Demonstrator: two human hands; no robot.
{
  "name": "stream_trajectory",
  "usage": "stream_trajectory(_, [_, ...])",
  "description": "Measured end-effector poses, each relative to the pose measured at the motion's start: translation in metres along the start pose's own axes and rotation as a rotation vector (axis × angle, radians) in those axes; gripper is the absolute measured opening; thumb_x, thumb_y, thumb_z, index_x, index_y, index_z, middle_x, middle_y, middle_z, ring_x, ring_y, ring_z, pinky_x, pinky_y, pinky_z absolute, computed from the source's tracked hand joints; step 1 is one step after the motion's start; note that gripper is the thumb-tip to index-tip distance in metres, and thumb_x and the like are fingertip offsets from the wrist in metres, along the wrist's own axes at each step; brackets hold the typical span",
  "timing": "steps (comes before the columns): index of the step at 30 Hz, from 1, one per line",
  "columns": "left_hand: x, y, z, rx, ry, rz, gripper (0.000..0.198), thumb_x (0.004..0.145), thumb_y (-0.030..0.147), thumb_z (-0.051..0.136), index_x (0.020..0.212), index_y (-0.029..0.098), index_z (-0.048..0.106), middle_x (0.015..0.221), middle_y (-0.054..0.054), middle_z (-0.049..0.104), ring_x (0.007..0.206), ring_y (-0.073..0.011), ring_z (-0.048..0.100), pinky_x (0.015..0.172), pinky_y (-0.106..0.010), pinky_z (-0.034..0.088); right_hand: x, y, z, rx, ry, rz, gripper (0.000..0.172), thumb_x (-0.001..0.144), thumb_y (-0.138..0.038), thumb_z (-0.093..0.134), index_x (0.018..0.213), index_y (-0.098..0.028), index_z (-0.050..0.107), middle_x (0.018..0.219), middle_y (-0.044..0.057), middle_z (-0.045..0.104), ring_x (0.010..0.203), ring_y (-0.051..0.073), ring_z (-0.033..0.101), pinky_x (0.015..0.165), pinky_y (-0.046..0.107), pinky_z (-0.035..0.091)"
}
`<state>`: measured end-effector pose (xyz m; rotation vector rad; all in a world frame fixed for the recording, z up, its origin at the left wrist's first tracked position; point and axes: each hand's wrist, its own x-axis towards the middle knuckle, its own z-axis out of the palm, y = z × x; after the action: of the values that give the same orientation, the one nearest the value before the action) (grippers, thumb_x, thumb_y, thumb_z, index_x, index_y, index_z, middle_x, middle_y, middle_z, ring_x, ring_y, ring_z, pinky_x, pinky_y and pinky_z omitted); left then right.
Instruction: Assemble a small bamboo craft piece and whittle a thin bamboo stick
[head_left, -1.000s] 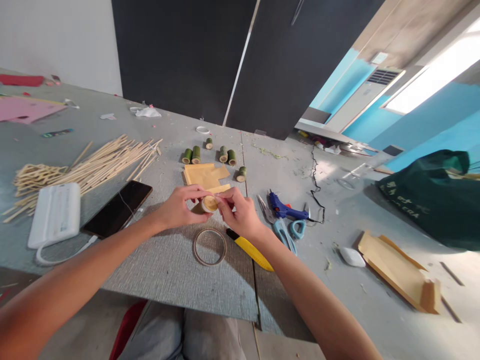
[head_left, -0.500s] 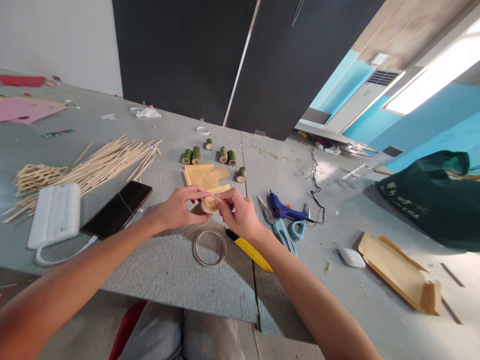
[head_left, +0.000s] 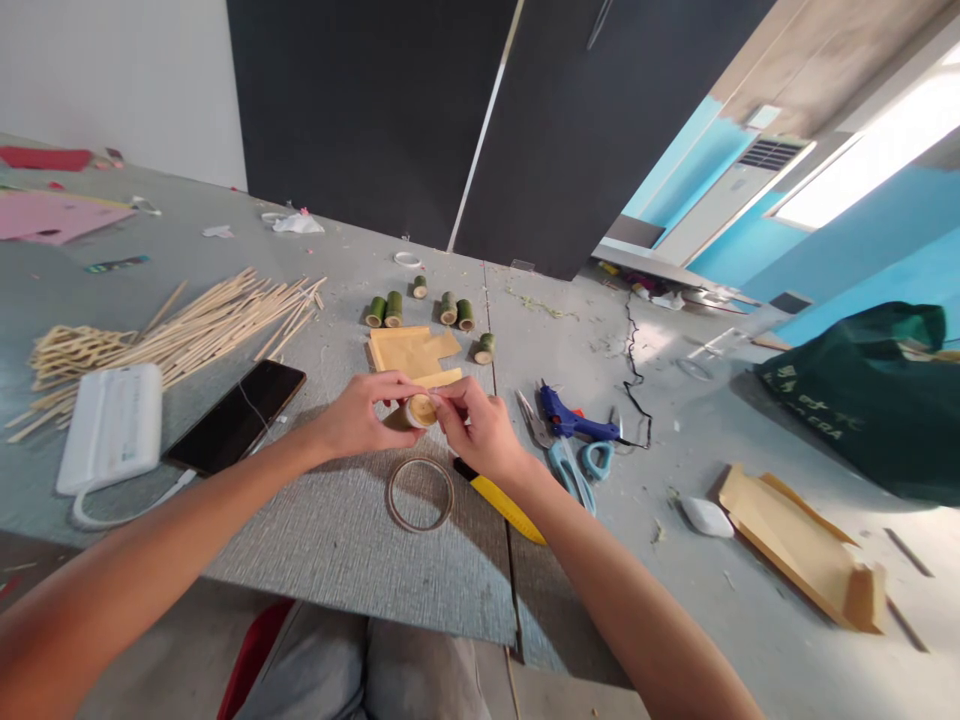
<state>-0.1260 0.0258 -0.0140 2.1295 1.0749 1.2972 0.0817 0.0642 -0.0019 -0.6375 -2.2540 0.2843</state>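
My left hand (head_left: pixel 360 415) is curled around a short bamboo tube piece (head_left: pixel 421 409), its cut yellow end facing me. My right hand (head_left: pixel 480 432) pinches at the right rim of that same piece, fingers pressed together. Both hands hover just above the grey mat (head_left: pixel 337 530). A tape ring (head_left: pixel 420 493) lies flat on the mat right below the hands. A yellow utility knife (head_left: pixel 501 500) lies beside my right wrist.
Several green bamboo sections (head_left: pixel 420 310) and tan paper (head_left: pixel 411 352) lie beyond the hands. Thin bamboo sticks (head_left: pixel 172 330), a white power bank (head_left: pixel 112 425) and a black phone (head_left: pixel 236 415) sit left. Scissors (head_left: pixel 570 465), a blue glue gun (head_left: pixel 574 420), cardboard (head_left: pixel 802 545) and a green bag (head_left: pixel 862 400) lie right.
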Motion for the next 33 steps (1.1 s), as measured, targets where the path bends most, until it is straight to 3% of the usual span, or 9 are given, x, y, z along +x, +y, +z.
stream_trajectory(10, [0.0, -0.0014, -0.0002, 0.005, -0.002, -0.003, 0.035, 0.075, 0.021, 0.079, 0.11, 0.02, 0.076, 0.097, -0.002, 0.073, 0.085, -0.0163, 0.067, 0.077, -0.03, 0.052, -0.0016, 0.0022, 0.0018, 0.005, 0.007, 0.009, 0.01, 0.103, -0.029, 0.05, 0.101, -0.021, 0.055, 0.073, 0.001, 0.072, 0.052, 0.01, 0.06, 0.051, 0.021, 0.038])
stream_trajectory(21, [0.0003, -0.0019, -0.0007, 0.008, 0.016, -0.019, 0.034, 0.074, 0.023, 0.08, 0.108, 0.021, 0.076, 0.097, -0.002, 0.074, 0.084, -0.0164, 0.066, 0.076, -0.029, 0.053, -0.0019, 0.003, 0.002, 0.031, -0.014, 0.019, 0.005, 0.101, -0.024, 0.052, 0.101, -0.021, 0.055, 0.075, 0.001, 0.07, 0.053, 0.009, 0.058, 0.052, 0.021, 0.04])
stream_trajectory(33, [0.0008, -0.0009, -0.0018, 0.014, 0.013, -0.022, 0.029, 0.076, 0.025, 0.08, 0.105, 0.021, 0.077, 0.094, -0.003, 0.073, 0.081, -0.0158, 0.063, 0.073, -0.029, 0.051, 0.0022, -0.002, 0.0003, 0.177, -0.026, 0.028, 0.015, 0.103, -0.033, 0.051, 0.095, -0.021, 0.053, 0.071, -0.001, 0.061, 0.05, 0.007, 0.049, 0.049, 0.02, 0.037])
